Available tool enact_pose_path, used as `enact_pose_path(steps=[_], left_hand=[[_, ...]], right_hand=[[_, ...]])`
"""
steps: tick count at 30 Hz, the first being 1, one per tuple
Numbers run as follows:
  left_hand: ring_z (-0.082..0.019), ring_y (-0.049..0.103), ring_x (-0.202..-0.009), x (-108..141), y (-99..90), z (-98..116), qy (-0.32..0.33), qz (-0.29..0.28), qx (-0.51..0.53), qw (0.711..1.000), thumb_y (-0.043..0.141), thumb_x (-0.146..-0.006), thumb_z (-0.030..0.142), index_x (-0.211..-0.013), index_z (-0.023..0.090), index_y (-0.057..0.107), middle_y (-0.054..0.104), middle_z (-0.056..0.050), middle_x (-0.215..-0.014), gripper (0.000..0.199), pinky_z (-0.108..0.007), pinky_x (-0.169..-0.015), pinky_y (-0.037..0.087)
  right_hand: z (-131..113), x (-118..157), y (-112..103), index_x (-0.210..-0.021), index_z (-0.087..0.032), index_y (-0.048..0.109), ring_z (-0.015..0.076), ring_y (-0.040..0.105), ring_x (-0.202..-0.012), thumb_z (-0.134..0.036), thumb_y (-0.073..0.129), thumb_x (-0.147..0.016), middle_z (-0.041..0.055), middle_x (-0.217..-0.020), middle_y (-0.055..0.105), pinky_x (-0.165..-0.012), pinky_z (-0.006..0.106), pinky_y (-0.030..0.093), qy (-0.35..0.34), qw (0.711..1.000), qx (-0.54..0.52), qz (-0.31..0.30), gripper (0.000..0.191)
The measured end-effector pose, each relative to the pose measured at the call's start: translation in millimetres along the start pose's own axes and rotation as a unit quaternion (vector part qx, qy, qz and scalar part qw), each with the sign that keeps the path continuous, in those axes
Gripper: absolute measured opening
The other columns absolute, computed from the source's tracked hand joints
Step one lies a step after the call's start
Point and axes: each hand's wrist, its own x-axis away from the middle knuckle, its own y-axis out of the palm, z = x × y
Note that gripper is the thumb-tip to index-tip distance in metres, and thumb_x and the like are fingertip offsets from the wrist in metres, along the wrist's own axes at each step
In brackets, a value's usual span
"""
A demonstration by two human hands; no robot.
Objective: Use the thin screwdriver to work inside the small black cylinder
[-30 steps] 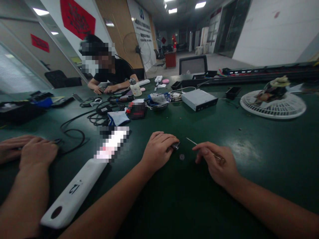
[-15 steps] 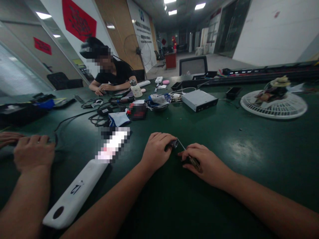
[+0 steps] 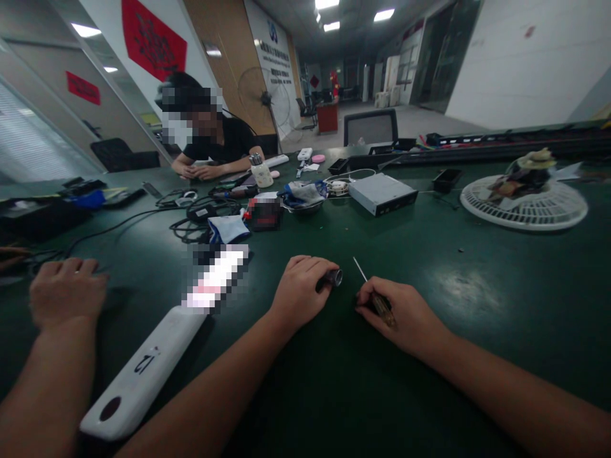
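Observation:
My left hand (image 3: 301,289) is closed around a small dark cylinder (image 3: 336,277) whose round, hollow-looking end points right. To its right, my right hand (image 3: 398,312) grips a screwdriver (image 3: 383,310) by its amber, see-through handle. The thin metal shaft slants up and left, its tip apart from the cylinder. Something small and dark shows by the right thumb and fingertips; I cannot make out what it is. Both hands are low over the dark green table (image 3: 305,394).
Left of my forearm lies a white handheld device (image 3: 143,375) marked 12. A co-worker's hand (image 3: 69,292) is at far left; another person (image 3: 217,140) sits across. Farther back are a cloth (image 3: 228,228), a grey disc drive (image 3: 383,192) and a white fan grille (image 3: 525,216).
My right hand has moved slightly right and down, drawing the screwdriver tip away from the cylinder's end. The left hand stays nearly still. The co-worker's far-left hand has shifted a little.

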Motion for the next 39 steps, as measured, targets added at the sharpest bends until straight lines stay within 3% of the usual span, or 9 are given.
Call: enact_pose_path(steps=[6, 12, 22, 26, 29, 34, 39], left_hand=[[-0.022, 0.068, -0.103, -0.8, -1.4, 2.6, 0.012, -0.029, 0.015, 0.999, 0.066, -0.082, 0.007, -0.108, 0.022, 0.065, 0.075, -0.001, -0.109, 0.03, -0.044, -0.103, 0.039], [-0.021, 0.067, -0.106, 0.4, -2.1, 6.4, 0.033, -0.051, 0.035, 0.998, 0.067, -0.082, 0.009, -0.11, 0.022, 0.065, 0.075, -0.001, -0.112, 0.031, -0.043, -0.105, 0.038], [-0.02, 0.068, -0.103, 2.8, -0.3, 16.0, 0.062, -0.059, 0.089, 0.992, 0.068, -0.082, 0.014, -0.112, 0.022, 0.064, 0.074, -0.002, -0.11, 0.031, -0.042, -0.104, 0.039], [-0.02, 0.067, -0.096, 2.1, -0.7, 13.2, 0.043, -0.035, 0.111, 0.992, 0.067, -0.08, 0.011, -0.109, 0.021, 0.064, 0.073, -0.003, -0.106, 0.031, -0.042, -0.1, 0.042], [-0.02, 0.066, -0.093, 2.2, 1.0, 10.3, 0.028, -0.032, 0.13, 0.991, 0.067, -0.078, 0.009, -0.106, 0.02, 0.065, 0.073, -0.004, -0.103, 0.03, -0.041, -0.095, 0.043], [-0.02, 0.066, -0.088, 0.5, 5.4, 6.7, 0.041, -0.015, 0.153, 0.987, 0.066, -0.08, 0.011, -0.106, 0.018, 0.063, 0.072, -0.004, -0.1, 0.027, -0.041, -0.091, 0.045], [-0.021, 0.064, -0.089, -8.0, 8.6, 9.3, 0.045, -0.072, 0.175, 0.981, 0.063, -0.077, 0.011, -0.107, 0.015, 0.059, 0.07, -0.008, -0.102, 0.03, -0.035, -0.078, 0.048]], right_hand=[[1.5, -2.5, -0.7, -0.091, -0.023, 0.06, 0.0184, 0.066, -0.08, -0.01, 0.069, -0.082, 0.0004, -0.09, 0.068, -0.071, 0.032, 0.051, 0.019, 1.0, -0.009, 0.006, 0.018], [3.7, -4.4, -3.9, -0.094, -0.023, 0.06, 0.0198, 0.068, -0.083, -0.012, 0.069, -0.08, 0.001, -0.094, 0.07, -0.074, 0.034, 0.052, 0.079, 0.995, -0.041, 0.044, 0.02], [9.5, -2.4, -2.1, -0.088, -0.024, 0.056, 0.0162, 0.068, -0.07, -0.02, 0.063, -0.09, -0.0005, -0.086, 0.071, -0.062, 0.028, 0.052, 0.094, 0.994, -0.054, 0.012, 0.009], [8.6, -3.6, -2.2, -0.085, -0.025, 0.053, 0.019, 0.074, -0.083, -0.028, 0.065, -0.092, 0.003, -0.093, 0.074, -0.072, 0.029, 0.059, 0.099, 0.989, -0.093, 0.063, 0.014], [7.5, -4.7, -2.0, -0.081, -0.025, 0.053, 0.0196, 0.076, -0.082, -0.029, 0.069, -0.091, 0.0028, -0.09, 0.076, -0.071, 0.026, 0.061, 0.086, 0.987, -0.097, 0.09, 0.019], [12.0, -8.0, -1.4, -0.079, -0.026, 0.056, 0.0163, 0.077, -0.078, -0.022, 0.069, -0.089, -0.0008, -0.089, 0.076, -0.067, 0.019, 0.062, 0.036, 0.992, -0.097, 0.072, 0.017], [25.9, -8.0, -0.8, -0.085, -0.027, 0.056, 0.0154, 0.076, -0.076, -0.021, 0.065, -0.092, -0.0014, -0.088, 0.074, -0.066, 0.017, 0.061, 0.044, 0.993, -0.109, 0.024, 0.013]])
